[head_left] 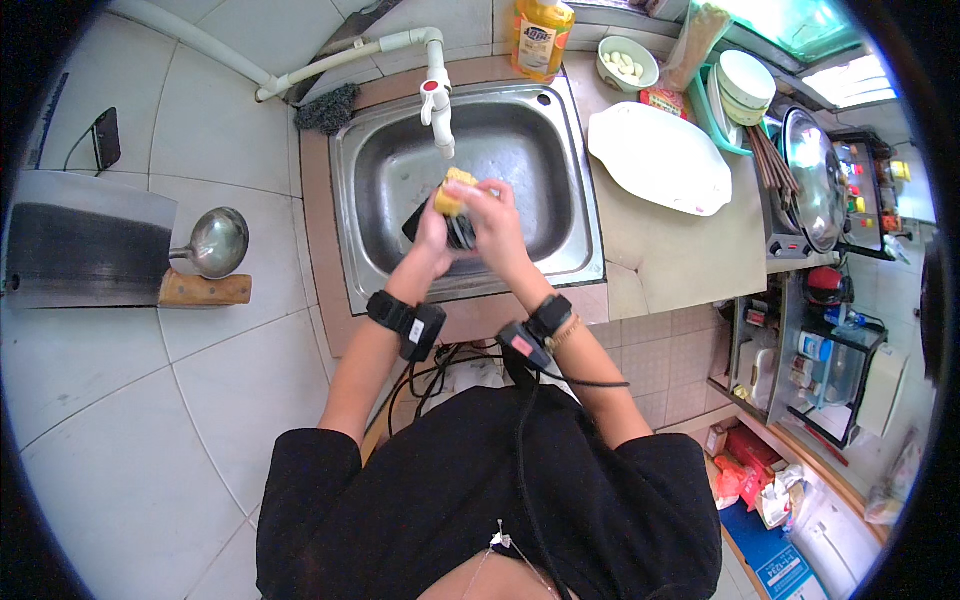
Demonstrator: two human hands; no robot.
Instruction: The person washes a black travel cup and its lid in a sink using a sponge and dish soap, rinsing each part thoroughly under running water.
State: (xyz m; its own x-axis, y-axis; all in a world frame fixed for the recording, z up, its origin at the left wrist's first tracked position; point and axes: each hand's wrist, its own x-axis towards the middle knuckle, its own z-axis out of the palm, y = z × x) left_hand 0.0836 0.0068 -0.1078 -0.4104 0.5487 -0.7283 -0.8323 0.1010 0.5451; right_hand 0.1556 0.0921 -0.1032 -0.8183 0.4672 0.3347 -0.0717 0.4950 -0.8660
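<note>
Over the stainless steel sink (pixel 517 142), both hands are close together below the white tap (pixel 439 105). My left hand (pixel 432 238) grips a dark, glossy item (pixel 460 232), possibly a small dish or cup; fingers cover much of it, so its exact kind is unclear. A yellow sponge (pixel 450 204) is pinched in my right hand (pixel 496 221), pressed against or just above the dark item. Black straps with small boxes sit on both wrists. No water stream shows under the spout.
A white platter (pixel 660 157), a bowl of peeled cloves (pixel 628 64) and an orange detergent bottle (pixel 541 41) border the sink. Stacked bowls (pixel 744 79) and chopsticks (pixel 772 161) are farther right. A cleaver (pixel 90 247) and ladle (pixel 217 244) hang left; a dark scrubber (pixel 328 109) lies at the corner.
</note>
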